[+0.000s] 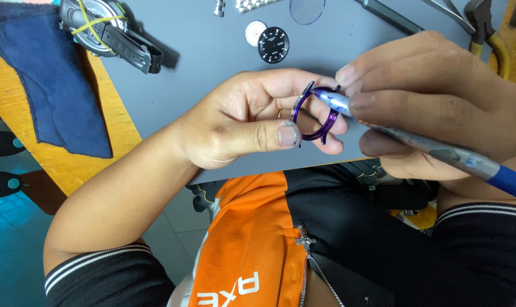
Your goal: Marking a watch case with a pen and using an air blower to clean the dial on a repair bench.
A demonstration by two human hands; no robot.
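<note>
A black watch dial (273, 44), dark wristwatch (107, 31) and navy cloth (53, 85) lie on the grey mat (212, 62).

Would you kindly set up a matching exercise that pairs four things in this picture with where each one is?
Things:
1. purple watch case
2. blue-handled tool
3. black watch dial
4. dark blue cloth

Places:
A. lying flat on the grey mat, beyond the hands
B. gripped in the right hand
C. draped over the far left of the table
D. pinched between thumb and fingers of the left hand

Pairs: 1-D, 2-B, 3-A, 4-C
</note>
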